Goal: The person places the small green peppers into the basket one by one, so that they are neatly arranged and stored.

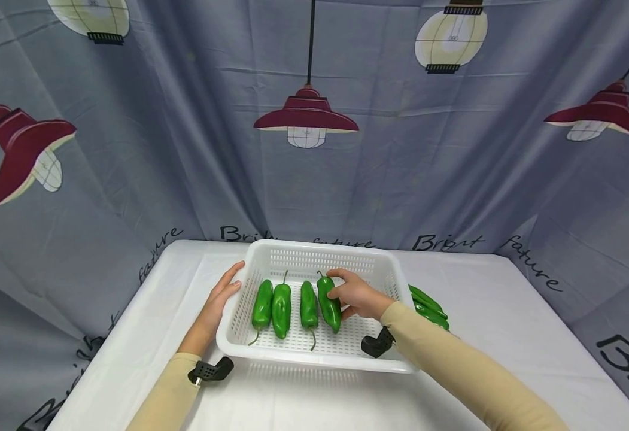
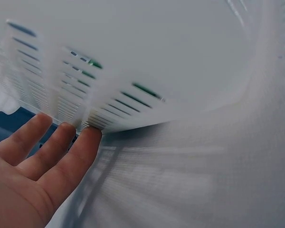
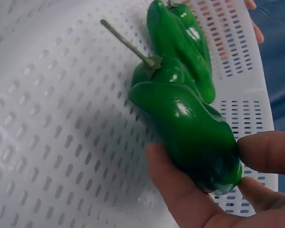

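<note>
Inside the white basket (image 1: pixel 314 360), going by the head view, three peppers (image 1: pixel 282 311) lie left of the held pepper (image 1: pixel 329 311), which is the one nearest the basket's right side. Right hand (image 1: pixel 361 298) has that one pinched. Left hand (image 1: pixel 214 308) is by the basket's left side, fingers loose and mostly straight. Spare peppers (image 1: pixel 429 309) sit just outside the basket's right side.

Left wrist view: fingertips touching the basket's slotted wall, bits of green showing through.

Right wrist view: digits on both sides of the held pepper's near end, the rest sticking out across the basket. Can't tell if it's off the basket floor.
</note>
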{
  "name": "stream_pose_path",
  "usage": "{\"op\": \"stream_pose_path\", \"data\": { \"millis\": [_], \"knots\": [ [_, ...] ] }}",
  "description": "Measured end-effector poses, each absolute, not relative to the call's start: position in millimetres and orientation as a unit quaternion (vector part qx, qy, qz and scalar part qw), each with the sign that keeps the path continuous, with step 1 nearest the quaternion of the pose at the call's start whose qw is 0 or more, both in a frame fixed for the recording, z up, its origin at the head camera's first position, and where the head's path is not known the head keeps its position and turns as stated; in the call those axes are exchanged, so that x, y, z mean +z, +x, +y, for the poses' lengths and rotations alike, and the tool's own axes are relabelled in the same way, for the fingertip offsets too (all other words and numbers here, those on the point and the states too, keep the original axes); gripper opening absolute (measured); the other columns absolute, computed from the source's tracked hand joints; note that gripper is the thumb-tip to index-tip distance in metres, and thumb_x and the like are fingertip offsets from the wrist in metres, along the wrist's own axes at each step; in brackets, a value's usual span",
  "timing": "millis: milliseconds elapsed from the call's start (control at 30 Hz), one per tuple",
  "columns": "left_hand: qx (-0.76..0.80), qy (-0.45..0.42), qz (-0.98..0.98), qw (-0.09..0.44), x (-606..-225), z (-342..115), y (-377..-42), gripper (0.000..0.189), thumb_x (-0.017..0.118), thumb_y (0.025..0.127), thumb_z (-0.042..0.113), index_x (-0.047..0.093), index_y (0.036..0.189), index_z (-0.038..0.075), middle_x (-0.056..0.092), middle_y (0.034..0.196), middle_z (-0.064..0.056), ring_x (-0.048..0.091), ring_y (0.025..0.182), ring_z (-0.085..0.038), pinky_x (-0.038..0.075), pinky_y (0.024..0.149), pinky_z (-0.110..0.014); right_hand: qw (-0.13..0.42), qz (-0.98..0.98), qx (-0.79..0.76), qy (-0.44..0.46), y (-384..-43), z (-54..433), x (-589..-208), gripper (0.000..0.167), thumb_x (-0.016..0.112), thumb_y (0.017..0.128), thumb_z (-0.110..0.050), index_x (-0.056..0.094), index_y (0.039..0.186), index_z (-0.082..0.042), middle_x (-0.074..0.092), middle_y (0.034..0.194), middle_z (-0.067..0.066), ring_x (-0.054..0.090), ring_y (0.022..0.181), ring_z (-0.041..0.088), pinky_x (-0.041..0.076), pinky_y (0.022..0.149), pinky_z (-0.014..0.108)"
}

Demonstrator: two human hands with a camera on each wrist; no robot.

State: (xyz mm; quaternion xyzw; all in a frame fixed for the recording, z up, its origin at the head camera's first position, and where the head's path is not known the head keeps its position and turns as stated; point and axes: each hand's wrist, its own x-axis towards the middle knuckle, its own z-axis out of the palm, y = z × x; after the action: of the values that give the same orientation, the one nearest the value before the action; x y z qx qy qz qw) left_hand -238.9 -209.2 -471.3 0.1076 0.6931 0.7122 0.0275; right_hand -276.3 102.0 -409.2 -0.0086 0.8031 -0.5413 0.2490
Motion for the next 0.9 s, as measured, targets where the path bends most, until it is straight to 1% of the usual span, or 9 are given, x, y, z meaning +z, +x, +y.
{"op": "stream_pose_path", "data": {
  "millis": [100,167,233,333,367,500,567,767,900],
  "knots": [
    [0.708,0.106,0.698,0.026,-469.6,-210.1,-238.3,0.058,0.031,0.109,0.023,0.015,0.163,0.013,0.015,0.171,-0.017,0.025,0.152,-0.042,0.042,0.108,-0.025,0.251,0.808,-0.533,-0.009,-275.9,99.4,-410.6,0.062,0.054,0.098,0.000,0.036,0.156,-0.010,0.057,0.136,0.028,0.068,0.085,0.027,0.061,0.067,0.046],
    [0.710,0.105,0.696,0.025,-469.3,-210.1,-238.3,0.058,0.031,0.109,0.023,0.015,0.163,0.013,0.015,0.171,-0.017,0.025,0.152,-0.042,0.042,0.109,-0.027,0.255,0.812,-0.525,-0.010,-275.9,97.3,-413.7,0.062,0.055,0.097,0.000,0.036,0.155,-0.010,0.057,0.136,0.028,0.068,0.085,0.028,0.061,0.066,0.045],
    [0.712,0.105,0.693,0.027,-469.9,-209.9,-238.5,0.058,0.031,0.109,0.023,0.015,0.163,0.013,0.015,0.171,-0.016,0.025,0.153,-0.042,0.042,0.109,-0.026,0.258,0.816,-0.517,-0.009,-275.6,95.6,-417.4,0.062,0.057,0.096,0.001,0.038,0.154,-0.010,0.057,0.135,0.027,0.068,0.086,0.029,0.061,0.067,0.047],
    [0.720,0.105,0.685,0.029,-471.6,-209.4,-239.4,0.058,0.031,0.109,0.021,0.015,0.163,0.013,0.015,0.171,-0.016,0.024,0.152,-0.042,0.044,0.103,-0.018,0.262,0.823,-0.504,-0.007,-275.3,93.8,-422.0,0.061,0.058,0.095,0.001,0.040,0.153,-0.010,0.056,0.134,0.027,0.068,0.090,0.031,0.062,0.069,0.049],
    [0.720,0.104,0.685,0.029,-472.0,-209.4,-239.7,0.058,0.031,0.109,0.021,0.015,0.163,0.013,0.015,0.171,-0.016,0.025,0.152,-0.042,0.044,0.103,-0.018,0.263,0.825,-0.500,-0.007,-275.0,93.2,-422.7,0.061,0.058,0.095,0.001,0.041,0.152,-0.010,0.056,0.133,0.028,0.068,0.091,0.032,0.062,0.070,0.049],
    [0.713,0.103,0.693,0.026,-471.7,-209.4,-239.8,0.057,0.032,0.109,0.022,0.016,0.163,0.014,0.016,0.171,-0.015,0.026,0.152,-0.041,0.042,0.107,-0.023,0.265,0.826,-0.497,-0.011,-274.4,91.4,-423.7,0.060,0.059,0.095,0.000,0.041,0.152,-0.009,0.057,0.132,0.027,0.067,0.091,0.032,0.062,0.070,0.050],
    [0.710,0.101,0.697,0.023,-471.2,-209.4,-239.6,0.057,0.032,0.109,0.022,0.017,0.163,0.015,0.017,0.171,-0.014,0.027,0.152,-0.040,0.042,0.107,-0.024,0.267,0.824,-0.499,-0.011,-274.4,89.9,-423.7,0.061,0.060,0.095,0.000,0.041,0.152,-0.009,0.058,0.131,0.027,0.067,0.090,0.032,0.062,0.070,0.049],
    [0.715,0.100,0.691,0.023,-471.0,-208.5,-239.0,0.057,0.032,0.108,0.021,0.017,0.163,0.014,0.016,0.171,-0.015,0.026,0.152,-0.040,0.043,0.102,-0.015,0.275,0.820,-0.502,-0.020,-274.1,84.4,-424.0,0.063,0.062,0.095,0.000,0.039,0.153,-0.006,0.061,0.126,0.026,0.068,0.087,0.031,0.062,0.069,0.047],
    [0.717,0.097,0.690,0.024,-472.2,-208.3,-239.4,0.057,0.032,0.108,0.020,0.017,0.163,0.014,0.018,0.170,-0.015,0.027,0.151,-0.040,0.044,0.100,-0.014,0.278,0.818,-0.503,-0.024,-274.5,81.0,-425.7,0.064,0.063,0.094,0.000,0.038,0.153,-0.007,0.064,0.121,0.023,0.069,0.083,0.030,0.062,0.067,0.047]
  ]
}}
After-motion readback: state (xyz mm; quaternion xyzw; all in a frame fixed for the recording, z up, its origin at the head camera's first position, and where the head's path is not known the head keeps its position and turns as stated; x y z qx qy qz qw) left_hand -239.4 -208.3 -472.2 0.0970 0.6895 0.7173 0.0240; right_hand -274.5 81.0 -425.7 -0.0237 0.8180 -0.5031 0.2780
